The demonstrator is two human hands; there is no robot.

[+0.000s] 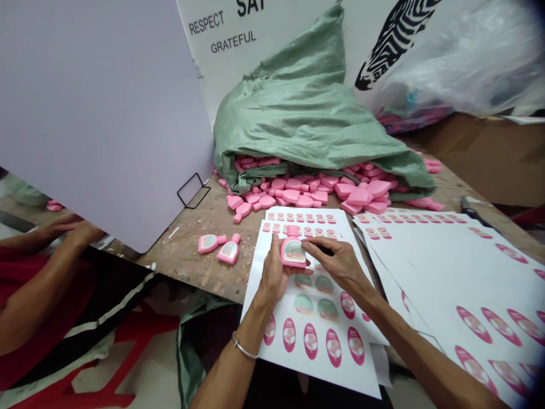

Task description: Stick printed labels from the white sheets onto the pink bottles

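Note:
A small pink bottle [293,250] with a pale green and white label on its front stands upright in my left hand [275,271], its fingers wrapped round the lower part. The fingertips of my right hand [336,260] are pressed together at the label's right edge; whether they pinch anything is hidden. Both hands are above a white sticker sheet [281,307] with green and pink oval stickers. Left of the sheet, two labelled pink bottles, one [208,243] and another [229,250], lie on the wooden table [187,267].
A green sack [298,125] spills many pink bottles [293,196] at the back. More sticker sheets [426,255] lie to the right, near a black-handled tool [474,211]. At left are a pale panel [102,113], a wire stand [193,191] and another person's arms [46,267].

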